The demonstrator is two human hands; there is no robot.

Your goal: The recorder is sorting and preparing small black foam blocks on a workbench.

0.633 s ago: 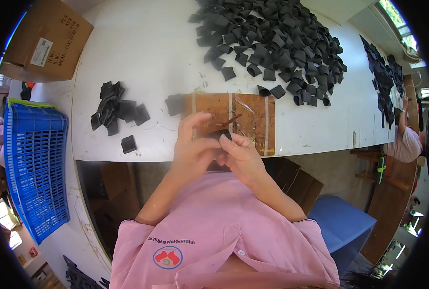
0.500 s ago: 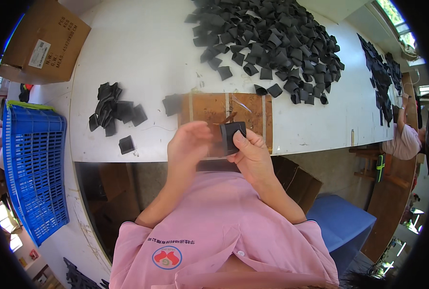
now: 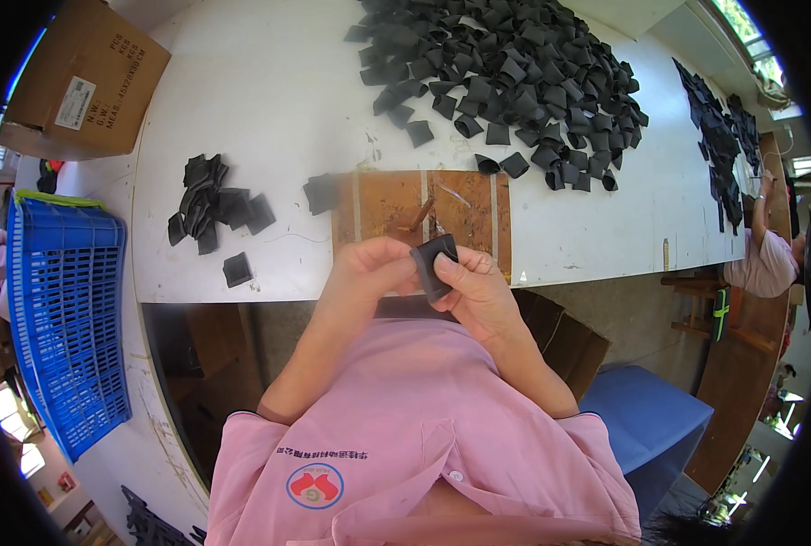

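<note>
Between my hands, just over the front edge of the table, is a short black fabric sleeve [image 3: 432,273], tilted. My right hand [image 3: 483,291] grips it, thumb on its face. My left hand [image 3: 364,278] pinches its left edge, fingers bent together. Beyond them lies a brown wooden board [image 3: 378,218] with pale strips, a thin brown piece [image 3: 422,215] standing out near its middle. A large heap of black sleeves [image 3: 524,86] covers the table at the far right. Fewer black pieces [image 3: 207,202] lie at the left, with a single piece [image 3: 237,269] nearer me.
A cardboard box [image 3: 87,82] stands at the back left, and a blue plastic crate [image 3: 69,318] below it. A blue stool [image 3: 647,419] is at my right. Farther right, another person's arm [image 3: 762,205] reaches toward black strips [image 3: 719,155].
My left hand, blurred and apart from the sleeve before, has come in and taken its left edge. The sleeve has tilted in my right hand's grip.
</note>
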